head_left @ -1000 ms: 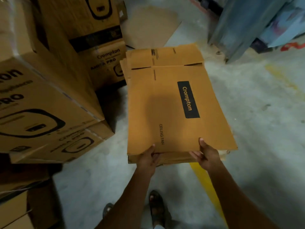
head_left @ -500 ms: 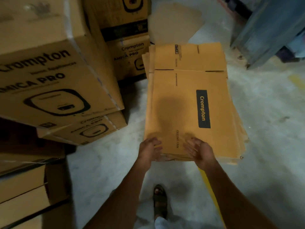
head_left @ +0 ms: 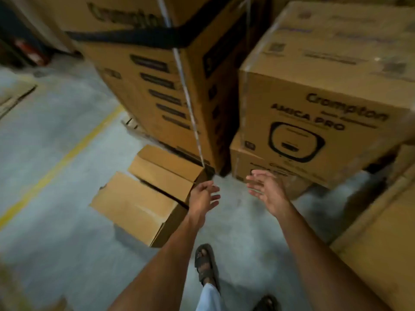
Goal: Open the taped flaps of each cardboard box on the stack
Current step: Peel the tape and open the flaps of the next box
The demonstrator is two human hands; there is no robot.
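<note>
Both my hands are held out in front of me with loose, spread fingers and nothing in them. My left hand [head_left: 205, 195] hovers over the right end of a low plain cardboard box [head_left: 134, 203] on the floor, whose top flaps look partly lifted. My right hand [head_left: 266, 190] is in the air before a stack of two printed "Crompton Amica Pro" boxes [head_left: 314, 104], the lower box [head_left: 244, 162] just behind my fingers. A tall strapped carton [head_left: 157, 86] rises between the low box and that stack.
Grey concrete floor with a yellow line [head_left: 67, 153] runs along the left. More cardboard boxes [head_left: 381, 232] stand at the right edge. My sandalled foot [head_left: 205, 263] is below my hands. Flat cardboard [head_left: 13, 95] lies at the far left.
My hands have let go of the flattened Crompton cartons, which are out of sight now. The view has swung round to the stacked boxes, and both hands are empty and spread.
</note>
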